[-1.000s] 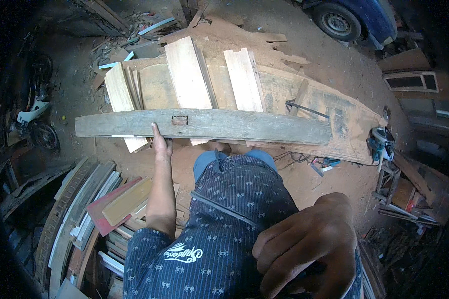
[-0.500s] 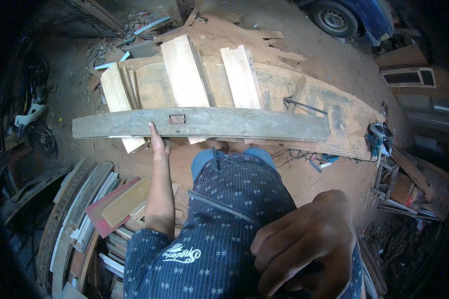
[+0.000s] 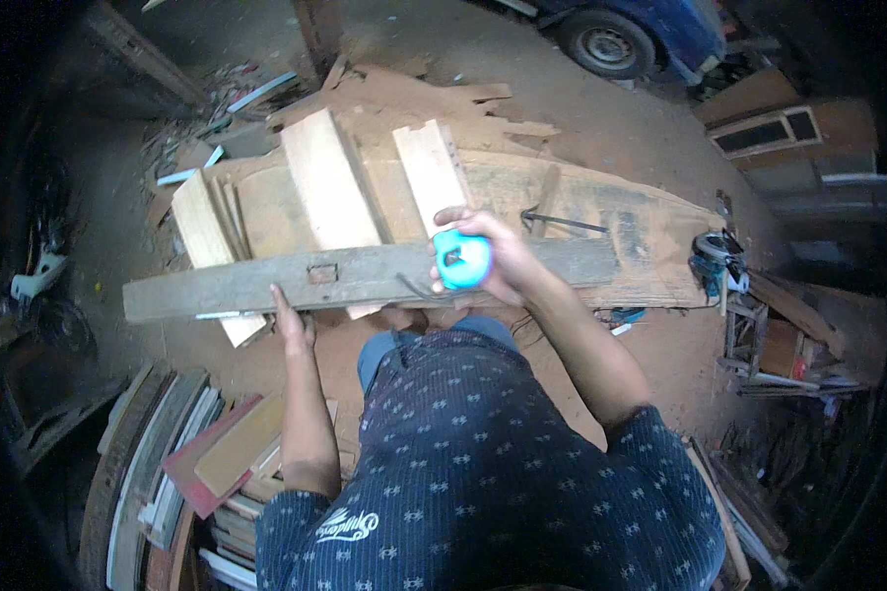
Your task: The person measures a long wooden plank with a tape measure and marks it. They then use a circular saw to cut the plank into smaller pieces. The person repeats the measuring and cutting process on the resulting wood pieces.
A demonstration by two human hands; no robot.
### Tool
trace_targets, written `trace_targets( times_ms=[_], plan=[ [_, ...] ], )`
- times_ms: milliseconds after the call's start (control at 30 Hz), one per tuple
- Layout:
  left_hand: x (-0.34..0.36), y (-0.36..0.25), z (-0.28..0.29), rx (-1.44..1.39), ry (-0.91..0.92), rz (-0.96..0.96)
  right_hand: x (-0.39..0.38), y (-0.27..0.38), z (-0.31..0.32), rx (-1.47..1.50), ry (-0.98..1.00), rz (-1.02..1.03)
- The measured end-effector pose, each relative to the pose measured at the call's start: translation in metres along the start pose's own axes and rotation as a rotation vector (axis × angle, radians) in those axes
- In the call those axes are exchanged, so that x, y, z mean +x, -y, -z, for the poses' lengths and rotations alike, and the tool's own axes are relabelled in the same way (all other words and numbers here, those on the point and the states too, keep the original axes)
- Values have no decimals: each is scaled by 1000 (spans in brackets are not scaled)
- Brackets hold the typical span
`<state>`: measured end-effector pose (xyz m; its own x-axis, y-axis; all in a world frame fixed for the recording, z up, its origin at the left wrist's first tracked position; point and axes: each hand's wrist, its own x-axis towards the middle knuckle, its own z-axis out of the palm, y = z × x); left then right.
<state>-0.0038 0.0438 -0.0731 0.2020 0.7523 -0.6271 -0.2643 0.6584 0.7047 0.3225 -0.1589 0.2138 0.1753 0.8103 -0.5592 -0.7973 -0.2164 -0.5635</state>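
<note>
right now your left hand (image 3: 293,322) is gripping the long grey board (image 3: 375,276) at its near edge, left of the middle; the thumb is lying against the face, while the other fingers are mostly hiding underneath, so you can't tell exactly how they are closing. your right hand (image 3: 508,259) is curling its fingers around a round turquoise tool (image 3: 474,261), probably a tape measure, and holding it over the board, right of the middle; whether it is touching the wood, you can't tell. the board is crossing the near ends of the pale planks (image 3: 330,182) at the workbench (image 3: 665,251); whether it is resting on them is staying unclear. as for progress, one rectangular recess (image 3: 322,273) is already showing in the board, just right of your left thumb. no fresh mark or drawn-out blade is standing out on the grey face, so the tool is seemingly waiting unused; how much is remaining, you can't judge from this view.
</note>
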Motion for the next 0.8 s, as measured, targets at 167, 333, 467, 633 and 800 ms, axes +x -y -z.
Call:
trace_targets(
  times_ms=[167, 333, 467, 633, 800],
  plan=[
    [-1, 0, 0, 64, 54, 25, 129, -36, 101, -760, -462, 163],
    [-12, -13, 11, 238, 31, 195, 197, -24, 102, -1385, -648, 184],
    [-26, -31, 5, 399, -31, 257, 223, -43, 126, -1621, -512, 157],
    [-48, -40, 32, 405, -49, 274, 208, -45, 195, -1439, -742, 362],
    [-79, -47, 48, 534, -67, 189, 111, 6, 327, -1978, -487, -267]
  ],
)
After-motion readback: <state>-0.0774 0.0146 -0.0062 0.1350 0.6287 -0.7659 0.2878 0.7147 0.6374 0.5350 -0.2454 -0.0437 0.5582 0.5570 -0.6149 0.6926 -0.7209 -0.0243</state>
